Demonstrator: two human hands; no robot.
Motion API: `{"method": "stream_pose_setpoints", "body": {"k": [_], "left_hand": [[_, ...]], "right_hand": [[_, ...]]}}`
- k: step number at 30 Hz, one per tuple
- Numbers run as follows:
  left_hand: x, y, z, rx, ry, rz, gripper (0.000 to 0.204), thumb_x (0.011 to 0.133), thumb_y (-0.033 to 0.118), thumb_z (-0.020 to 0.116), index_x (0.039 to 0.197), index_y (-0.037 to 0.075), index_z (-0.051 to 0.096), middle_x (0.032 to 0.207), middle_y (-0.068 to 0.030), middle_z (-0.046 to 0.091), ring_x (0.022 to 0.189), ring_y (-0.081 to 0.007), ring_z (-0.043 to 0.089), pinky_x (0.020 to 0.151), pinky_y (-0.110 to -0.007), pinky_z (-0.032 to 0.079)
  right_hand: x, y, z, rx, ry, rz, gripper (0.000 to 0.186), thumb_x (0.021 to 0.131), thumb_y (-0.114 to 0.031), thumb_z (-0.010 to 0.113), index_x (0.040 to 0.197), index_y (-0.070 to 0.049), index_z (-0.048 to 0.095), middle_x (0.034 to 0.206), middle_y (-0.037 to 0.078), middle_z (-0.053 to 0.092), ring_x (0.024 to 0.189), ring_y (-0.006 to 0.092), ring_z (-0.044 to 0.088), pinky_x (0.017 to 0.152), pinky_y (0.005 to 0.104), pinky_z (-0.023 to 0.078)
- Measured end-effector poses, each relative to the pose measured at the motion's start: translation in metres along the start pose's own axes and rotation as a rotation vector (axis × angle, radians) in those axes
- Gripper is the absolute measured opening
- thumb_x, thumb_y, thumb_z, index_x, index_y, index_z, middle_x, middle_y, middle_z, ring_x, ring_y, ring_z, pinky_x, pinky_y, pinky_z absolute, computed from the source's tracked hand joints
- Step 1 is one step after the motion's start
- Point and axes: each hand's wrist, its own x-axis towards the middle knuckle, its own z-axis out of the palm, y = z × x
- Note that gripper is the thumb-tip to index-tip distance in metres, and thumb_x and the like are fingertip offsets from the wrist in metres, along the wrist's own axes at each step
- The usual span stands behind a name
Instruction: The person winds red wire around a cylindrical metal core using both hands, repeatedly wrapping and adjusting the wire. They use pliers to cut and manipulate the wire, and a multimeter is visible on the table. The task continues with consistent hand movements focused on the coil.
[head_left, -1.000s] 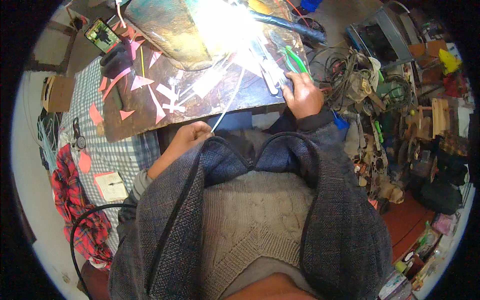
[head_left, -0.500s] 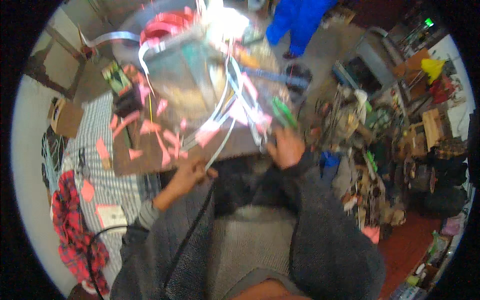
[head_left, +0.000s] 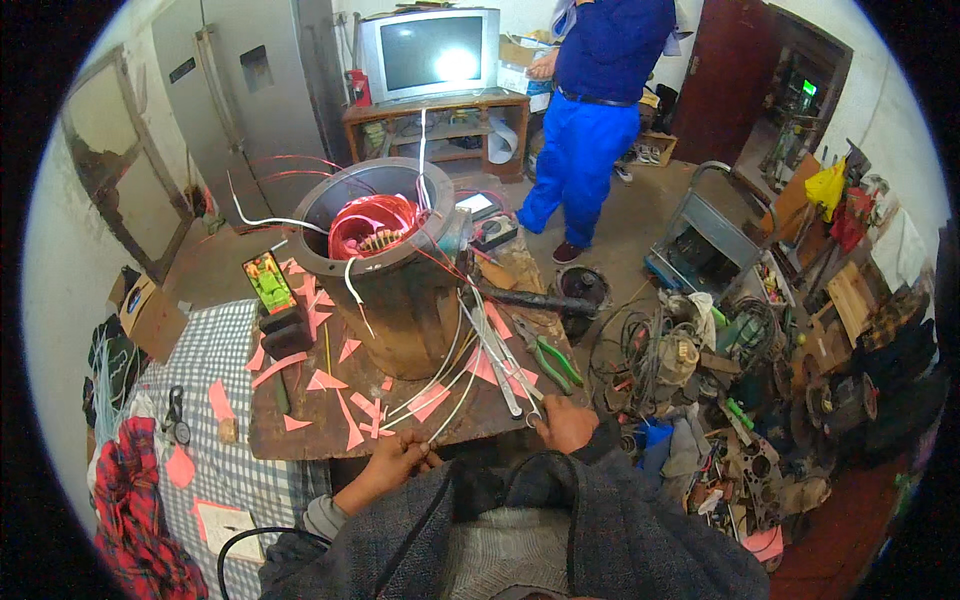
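A rusty cylindrical motor housing (head_left: pixel 405 325) stands on a wooden board, with red wire windings (head_left: pixel 375 228) inside its round opening. White sleeved leads (head_left: pixel 452 392) run from it toward me across the board. At the near edge, my left hand (head_left: pixel 393 464) pinches the end of one white lead between thumb and fingers. My right hand (head_left: pixel 568 426) lies at the board's near right corner, its fingers curled at the ring handle of metal scissors (head_left: pixel 534 414). Green-handled pliers (head_left: pixel 555 362) lie just beyond it. Pink paper scraps (head_left: pixel 430 402) are strewn around the leads.
A phone (head_left: pixel 269 282) is propped at the board's left, by a checkered cloth (head_left: pixel 205 375). A multimeter (head_left: pixel 494 233) sits behind the housing. Another person (head_left: pixel 590 130) in blue stands beyond. Tools, cables and a hand truck (head_left: pixel 705 235) crowd the right floor.
The view has tilted up and steadied, so the housing, television and standing person show more fully. My left hand still holds the white lead; my right hand stays by the scissors.
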Motion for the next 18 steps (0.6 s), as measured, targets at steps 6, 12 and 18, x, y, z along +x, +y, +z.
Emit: {"method": "stream_pose_setpoints", "body": {"k": [6,12,18], "left_hand": [[-0.003,-0.004,-0.004,0.139,0.028,0.067,0.022,0.105,0.019,0.058,0.115,0.0,0.064,0.096,-0.0076,0.075,0.08,-0.0111,0.065,0.074,-0.026,0.052],[0.017,-0.044,-0.011,0.111,-0.034,0.079,0.023,0.099,0.023,0.066,0.105,0.0,0.069,0.099,-0.0066,0.074,0.089,-0.0139,0.066,0.081,-0.03,0.052],[0.032,-0.039,0.002,-0.093,-0.041,0.104,0.034,0.102,0.024,0.064,0.12,-0.004,0.062,0.105,-0.0123,0.075,0.09,-0.017,0.068,0.084,-0.029,0.054]], "right_hand": [[-0.007,0.006,0.005,0.01,0.168,-0.069,0.037,0.089,-0.036,0.074,0.108,-0.007,0.06,0.102,0.018,0.064,0.078,0.0413,0.069,0.065,0.052,0.056],[-0.008,0.016,0.012,-0.045,0.034,-0.068,0.05,0.088,-0.035,0.073,0.122,-0.004,0.053,0.095,0.019,0.068,0.075,0.0419,0.07,0.062,0.0529,0.055],[-0.011,0.015,0.011,0.016,-0.025,-0.033,0.051,0.088,-0.034,0.072,0.123,-0.004,0.051,0.084,0.02,0.072,0.074,0.0424,0.071,0.062,0.0545,0.055]]}}
